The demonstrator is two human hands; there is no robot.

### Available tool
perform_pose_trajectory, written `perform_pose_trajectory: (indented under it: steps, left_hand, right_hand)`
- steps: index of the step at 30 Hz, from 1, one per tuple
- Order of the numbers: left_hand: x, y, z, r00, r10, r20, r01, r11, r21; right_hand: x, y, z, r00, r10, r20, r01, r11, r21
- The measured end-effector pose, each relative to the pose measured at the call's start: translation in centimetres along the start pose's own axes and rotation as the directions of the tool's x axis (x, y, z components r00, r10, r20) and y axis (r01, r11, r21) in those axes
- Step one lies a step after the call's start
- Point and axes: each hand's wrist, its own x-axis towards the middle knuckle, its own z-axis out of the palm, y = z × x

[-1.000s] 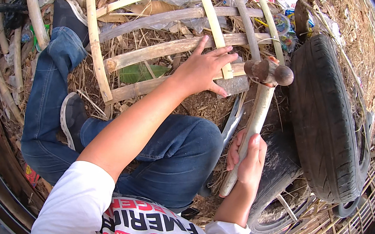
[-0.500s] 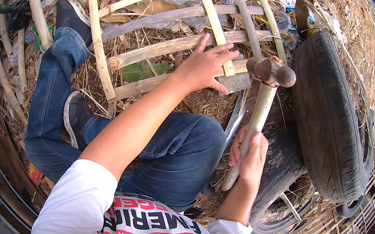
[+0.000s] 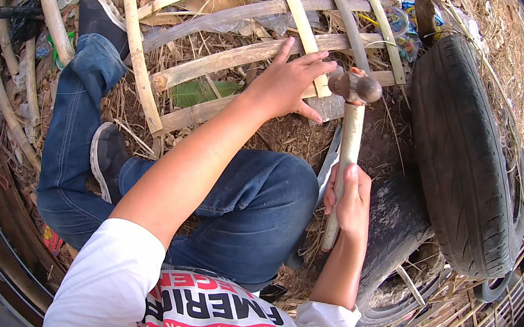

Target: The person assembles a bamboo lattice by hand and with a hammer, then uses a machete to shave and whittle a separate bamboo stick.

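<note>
My right hand (image 3: 351, 198) is closed round the pale handle of a ball-peen hammer (image 3: 351, 132). Its rusty brown head (image 3: 355, 86) is raised just right of my left hand (image 3: 288, 82). That left hand lies with fingers spread over the crossing of a pale split-bamboo strip (image 3: 298, 13) and a crosswise bamboo slat (image 3: 249, 62), part of an open bamboo lattice. Under the strip's near end, partly covered by the hammer and hand, sits a grey block (image 3: 331, 108). Whether my fingers press on the strip I cannot tell.
A worn black tyre (image 3: 465, 157) leans at the right, with another tyre (image 3: 390, 246) lower beside it. A metal blade-like strip (image 3: 330, 156) lies by my knee. Plastic litter (image 3: 401, 33) and dry leaves cover the ground. Bamboo latticework (image 3: 472, 323) spans the lower right.
The hammer head has swung left toward my left hand, and its handle now stands more upright. My right hand has risen slightly. My left hand stays on the lattice.
</note>
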Motion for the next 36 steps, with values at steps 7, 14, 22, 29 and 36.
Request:
perform_pose_trajectory:
  steps: [7,14,22,29,36]
  left_hand:
    - [0.2,0.1,0.2,1.0,0.0,-0.007,0.0,1.0,0.002]
    - [0.1,0.1,0.0,0.999,-0.042,0.025,0.043,0.999,-0.027]
    - [0.2,0.0,0.2,1.0,-0.01,-0.002,0.01,1.0,-0.011]
    - [0.1,-0.5,0.4,1.0,-0.006,-0.013,0.006,1.0,-0.02]
    - [0.1,0.0,0.2,1.0,-0.02,0.003,0.02,1.0,0.015]
  right_hand:
    - [-1.2,-0.7,-0.4,0.997,-0.018,-0.071,0.028,0.988,0.15]
    - [2.0,1.2,-0.3,0.999,0.035,0.023,-0.036,0.998,0.045]
    - [-0.9,-0.3,-0.7,0.999,-0.022,-0.023,0.026,0.989,0.147]
    - [0.3,-0.4,-0.4,0.999,0.028,-0.035,-0.025,0.997,0.071]
    - [1.5,1.0,-0.1,0.999,0.054,-0.001,-0.054,0.998,-0.008]
